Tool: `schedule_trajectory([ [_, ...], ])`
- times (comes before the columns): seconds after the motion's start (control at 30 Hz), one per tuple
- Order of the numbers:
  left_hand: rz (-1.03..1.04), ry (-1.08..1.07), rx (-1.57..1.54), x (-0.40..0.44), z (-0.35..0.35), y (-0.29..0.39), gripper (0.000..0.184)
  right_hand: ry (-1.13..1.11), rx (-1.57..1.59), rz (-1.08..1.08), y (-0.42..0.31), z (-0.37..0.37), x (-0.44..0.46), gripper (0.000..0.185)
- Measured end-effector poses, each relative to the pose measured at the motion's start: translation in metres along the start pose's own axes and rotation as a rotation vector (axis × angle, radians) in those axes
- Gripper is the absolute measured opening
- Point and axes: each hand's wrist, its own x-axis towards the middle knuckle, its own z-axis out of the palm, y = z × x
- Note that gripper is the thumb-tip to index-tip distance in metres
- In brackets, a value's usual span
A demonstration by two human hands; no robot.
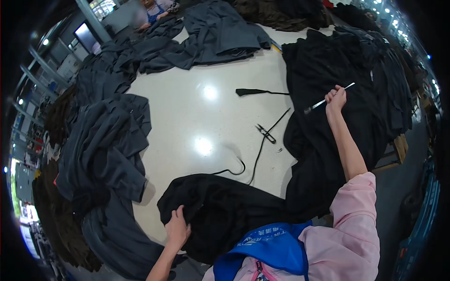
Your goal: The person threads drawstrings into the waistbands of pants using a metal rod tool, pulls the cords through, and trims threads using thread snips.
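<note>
My right hand (336,99) is closed around a slim, pale stick-like tool (318,104) with a dark, brush-like tip at its lower left end. It is over a black garment (323,61) heaped along the table's right side. My left hand (178,228) rests on the edge of black cloth (225,199) bunched in front of me, its fingers stretched out and apart. Black thread snips (266,134) lie on the white table (187,112) between the hands, across a thin black cord (259,159). A black strap (253,92) sticks out from the right-hand garment.
Dark grey garments (108,145) are piled along the table's left side, with more grey cloth (220,35) at the back. Brown cloth (286,14) is heaped beyond. Another person (157,11) in a blue apron is at the far side. A wooden stand (398,151) shows at right.
</note>
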Motion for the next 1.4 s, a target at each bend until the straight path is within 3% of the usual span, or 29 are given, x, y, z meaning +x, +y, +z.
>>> schedule_trajectory([
  [0.07,0.016,-0.039,-0.009,-0.004,-0.007,0.003,0.057,-0.077,0.157,-0.047,0.017,0.015,-0.014,0.015],
  [0.13,0.276,0.211,0.145,-0.004,-0.017,0.014,0.057,-0.173,0.145,0.013,0.052,0.026,-0.050,0.014],
  [0.17,0.324,0.291,0.110,0.003,-0.020,0.019,0.058,-0.236,0.140,0.165,0.075,0.021,-0.066,0.015],
  [0.2,0.321,0.296,0.113,0.011,-0.021,0.024,0.058,-0.205,0.020,0.248,0.083,0.031,-0.101,0.014],
  [0.3,0.439,0.245,0.053,0.024,-0.015,0.033,0.057,-0.333,0.081,0.559,0.134,0.022,-0.156,0.018],
  [0.37,0.434,0.214,0.076,0.022,-0.009,0.030,0.055,-0.306,-0.243,0.821,0.141,0.020,-0.178,0.020],
  [0.4,0.434,0.177,0.101,0.020,-0.008,0.029,0.054,-0.309,-0.243,0.824,0.138,0.018,-0.190,0.020],
  [0.47,0.387,0.172,0.115,0.016,-0.011,0.026,0.054,-0.675,-0.817,0.099,0.120,0.015,-0.221,0.020],
  [0.53,0.337,0.172,0.122,0.018,-0.009,0.022,0.054,-0.907,-0.793,0.159,0.068,0.034,-0.275,0.019],
  [0.57,0.333,0.161,0.097,0.024,-0.004,0.018,0.052,-1.322,-0.901,-0.113,0.053,0.033,-0.299,0.019],
  [0.6,0.330,0.151,0.072,0.029,0.000,0.014,0.051,-1.494,-0.485,-0.077,0.035,0.034,-0.326,0.021],
  [0.63,0.308,0.160,0.047,0.036,0.000,0.011,0.048,-1.768,-0.515,-0.325,0.035,0.026,-0.347,0.020],
  [0.67,0.286,0.172,0.023,0.044,-0.005,0.009,0.046,-2.069,-0.667,-0.314,0.019,0.030,-0.358,0.023],
  [0.7,0.244,0.208,0.028,0.050,-0.019,0.010,0.042,-2.037,-0.484,-0.531,0.036,0.008,-0.372,0.031],
  [0.77,0.191,0.336,0.103,0.058,-0.054,-0.003,0.041,-2.222,-0.843,-0.621,0.041,-0.005,-0.356,0.037],
  [0.83,0.152,0.492,-0.005,0.052,-0.098,-0.018,0.043,-2.141,-1.020,-0.606,0.038,-0.002,-0.309,0.041],
  [0.87,0.170,0.468,0.002,0.041,-0.108,-0.017,0.043,-2.017,-1.021,-0.680,0.027,0.008,-0.283,0.039],
  [0.9,0.187,0.444,0.003,0.030,-0.112,-0.015,0.043,-1.912,-0.962,-0.588,0.017,0.017,-0.265,0.037],
  [0.97,0.205,0.326,-0.004,0.011,-0.094,-0.014,0.043,-1.937,-0.991,-0.469,-0.014,0.026,-0.252,0.036],
  [1.0,0.201,0.257,-0.013,0.003,-0.077,-0.016,0.042,-2.022,-0.996,-0.537,-0.016,0.012,-0.254,0.036],
  [1.07,0.239,0.103,-0.063,-0.011,-0.021,-0.023,0.039,-2.256,-1.183,-0.227,-0.013,-0.022,-0.261,0.042],
  [1.1,0.275,-0.035,0.022,-0.021,0.000,-0.018,0.037,-2.305,-1.229,-0.159,-0.008,-0.036,-0.266,0.045],
  [1.13,0.370,-0.019,0.048,-0.032,0.015,-0.013,0.032,-2.313,-1.229,-0.157,-0.003,-0.042,-0.265,0.045],
  [1.2,0.430,-0.003,0.059,-0.033,-0.004,-0.001,0.031,-2.163,-1.116,0.033,-0.006,-0.033,-0.267,0.045],
  [1.23,0.497,0.016,0.080,-0.032,-0.017,0.005,0.032,-1.974,-0.976,0.198,-0.003,-0.027,-0.269,0.039],
  [1.27,0.536,0.129,-0.039,-0.029,-0.026,0.011,0.030,-1.765,-0.880,0.571,-0.008,-0.011,-0.273,0.032],
  [1.33,0.554,0.182,-0.124,-0.017,-0.016,0.019,0.027,-1.543,-0.816,0.572,0.005,0.005,-0.290,0.027],
  [1.4,0.529,0.235,-0.244,-0.005,-0.005,0.032,0.023,-1.608,-0.907,0.260,0.032,0.014,-0.307,0.029],
])
